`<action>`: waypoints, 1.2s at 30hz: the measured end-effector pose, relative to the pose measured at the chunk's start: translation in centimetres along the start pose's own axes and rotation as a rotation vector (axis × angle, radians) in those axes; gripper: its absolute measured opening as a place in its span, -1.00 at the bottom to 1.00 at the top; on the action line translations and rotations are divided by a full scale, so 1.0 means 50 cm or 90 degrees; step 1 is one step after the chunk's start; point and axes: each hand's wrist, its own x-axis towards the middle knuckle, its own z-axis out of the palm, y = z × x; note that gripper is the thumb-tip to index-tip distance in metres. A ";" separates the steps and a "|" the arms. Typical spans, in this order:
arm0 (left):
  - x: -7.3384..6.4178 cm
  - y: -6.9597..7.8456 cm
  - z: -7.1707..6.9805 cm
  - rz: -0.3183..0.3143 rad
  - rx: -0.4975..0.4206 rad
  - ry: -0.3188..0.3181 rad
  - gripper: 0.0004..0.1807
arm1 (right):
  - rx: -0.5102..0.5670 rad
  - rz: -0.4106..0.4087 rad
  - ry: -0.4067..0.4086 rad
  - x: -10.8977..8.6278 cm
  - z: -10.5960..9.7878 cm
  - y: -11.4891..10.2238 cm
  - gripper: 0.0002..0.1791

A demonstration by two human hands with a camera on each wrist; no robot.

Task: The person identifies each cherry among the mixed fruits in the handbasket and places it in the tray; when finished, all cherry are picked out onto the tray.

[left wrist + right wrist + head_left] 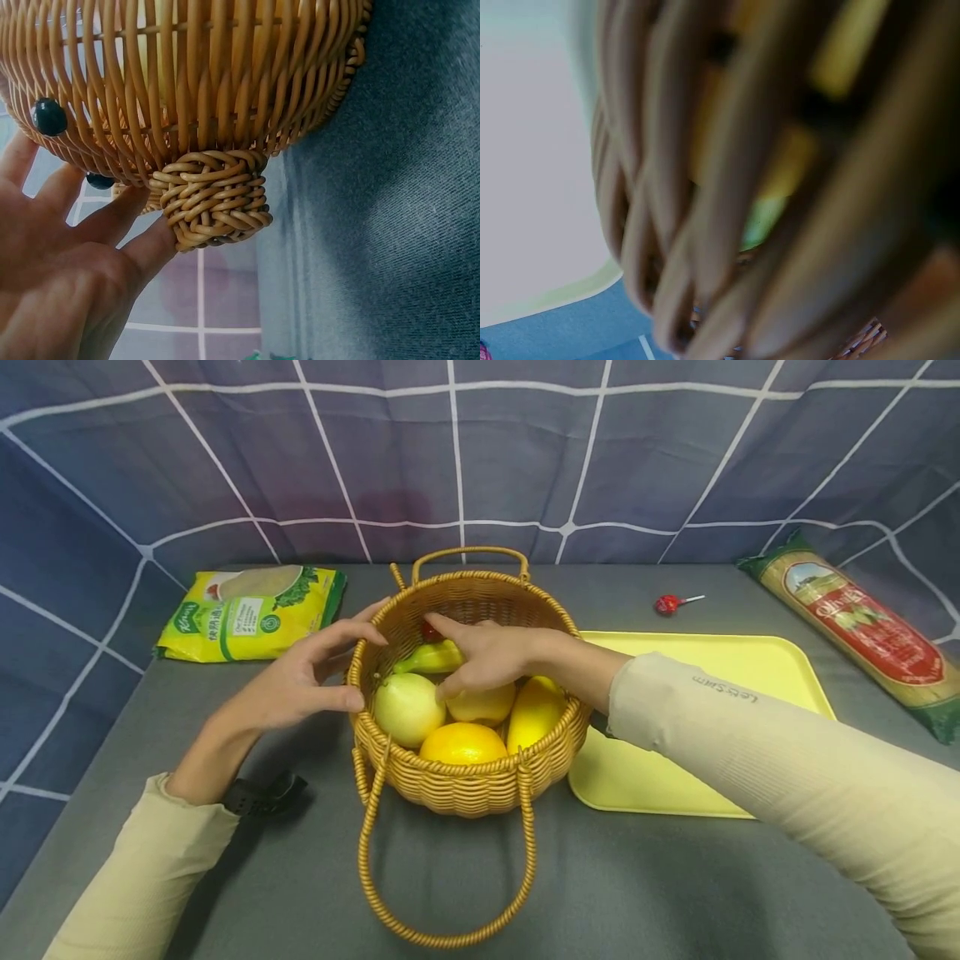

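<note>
A round wicker basket [457, 789] stands on the grey cloth with fruit inside. My left hand [296, 681] rests against its left side, thumb near the rim; the left wrist view shows its fingers [105, 225] spread along the woven wall. Reaching over the right rim, my right hand [491, 652] is inside the basket, index finger extended to a small red item [431, 632]. Below that hand lie a green-yellow banana [431, 657], a pale green round fruit [408, 710], a partly covered yellowish fruit [483, 703], a lemon [463, 743] and a long yellow fruit [536, 714].
A yellow tray [705, 677] lies right of the basket, partly under my right sleeve. Behind it is a red lollipop [667, 604]. A yellow Knorr bag [251, 614] lies at the back left, a pasta pack [862, 627] at the far right. The basket handle [450, 939] hangs forward.
</note>
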 end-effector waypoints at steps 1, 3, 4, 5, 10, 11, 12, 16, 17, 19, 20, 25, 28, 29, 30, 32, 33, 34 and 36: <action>-0.001 0.000 0.000 0.000 0.000 0.001 -0.45 | -0.003 -0.001 -0.002 0.000 0.000 -0.001 0.09; -0.002 -0.001 -0.001 0.001 -0.001 0.001 -0.44 | -0.009 -0.009 0.000 -0.001 0.000 -0.001 0.06; -0.002 -0.002 -0.001 0.001 -0.002 0.001 -0.44 | -0.008 -0.013 0.005 -0.002 0.000 -0.001 0.05; -0.002 -0.003 -0.001 0.001 -0.002 0.001 -0.45 | 0.000 -0.021 0.013 -0.002 0.001 0.000 0.04; -0.003 -0.002 -0.002 0.004 -0.004 0.000 -0.46 | 0.032 -0.062 0.067 -0.020 -0.006 -0.003 -0.07; -0.003 -0.001 -0.001 0.004 -0.004 -0.001 -0.45 | 0.028 -0.069 0.072 -0.025 -0.010 -0.005 -0.10; -0.003 -0.001 -0.001 0.004 -0.004 -0.001 -0.45 | 0.018 -0.078 0.073 -0.031 -0.016 -0.009 -0.15; -0.004 0.001 -0.001 0.001 -0.009 -0.002 -0.45 | -0.038 -0.115 0.048 -0.052 -0.044 -0.033 -0.31; -0.005 0.001 -0.001 0.000 -0.009 -0.003 -0.44 | -0.048 -0.125 0.038 -0.054 -0.050 -0.039 -0.35; -0.004 0.000 0.000 -0.002 -0.010 -0.005 -0.45 | -0.069 -0.133 0.018 -0.056 -0.061 -0.051 -0.38; -0.004 0.000 0.000 -0.002 -0.010 -0.005 -0.45 | -0.077 -0.131 0.008 -0.056 -0.065 -0.056 -0.39; -0.003 0.002 -0.001 -0.001 -0.006 -0.006 -0.45 | -0.125 -0.105 -0.044 -0.049 -0.079 -0.076 -0.33; -0.003 0.001 -0.002 -0.003 -0.002 -0.006 -0.45 | -0.149 -0.096 -0.074 -0.044 -0.089 -0.083 -0.34; -0.003 0.001 -0.003 -0.004 -0.002 -0.006 -0.46 | -0.156 -0.096 -0.081 -0.043 -0.093 -0.086 -0.34; -0.002 0.000 -0.003 -0.004 -0.002 -0.005 -0.46 | -0.160 -0.093 -0.086 -0.041 -0.096 -0.088 -0.35; -0.001 -0.001 -0.004 -0.004 -0.002 -0.005 -0.46 | -0.162 -0.098 -0.091 -0.036 -0.101 -0.094 -0.37; -0.001 -0.002 -0.004 -0.003 -0.004 -0.005 -0.47 | -0.167 -0.098 -0.092 -0.032 -0.103 -0.097 -0.37; -0.001 -0.002 -0.004 -0.003 -0.004 -0.004 -0.47 | -0.170 -0.095 -0.095 -0.028 -0.103 -0.099 -0.37; 0.000 -0.004 -0.003 -0.003 -0.003 -0.002 -0.48 | -0.175 -0.085 -0.106 -0.019 -0.103 -0.101 -0.37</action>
